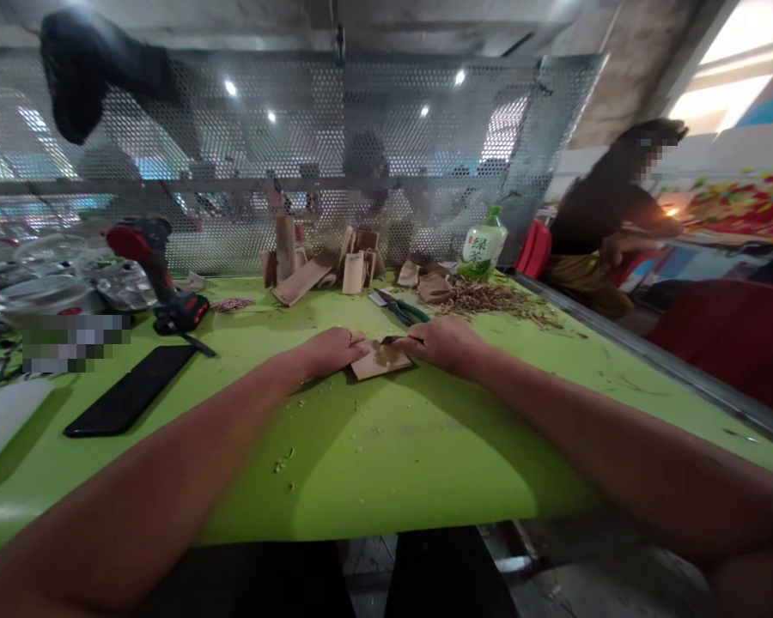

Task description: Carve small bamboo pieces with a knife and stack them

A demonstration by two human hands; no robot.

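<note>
My left hand point(331, 352) and my right hand point(444, 343) are curled at the upper edge of a flat tan piece of wood or card point(380, 362), which lies on the green table point(386, 463). Its exact material is unclear. A small dark strip shows between my fingertips, partly hidden. Just beyond my hands lie green-handled pliers or snips point(396, 307). A heap of brown shavings point(483, 300) sits beyond my right hand.
Upright and leaning tan pieces point(322, 262) stand at the far edge, before a perforated metal screen point(296, 146). At left are a cordless drill point(158, 275), a black phone point(129, 390) and glass bowls point(45, 292). A green-labelled bottle point(483, 245) stands far right; a seated person point(602, 206) works beyond.
</note>
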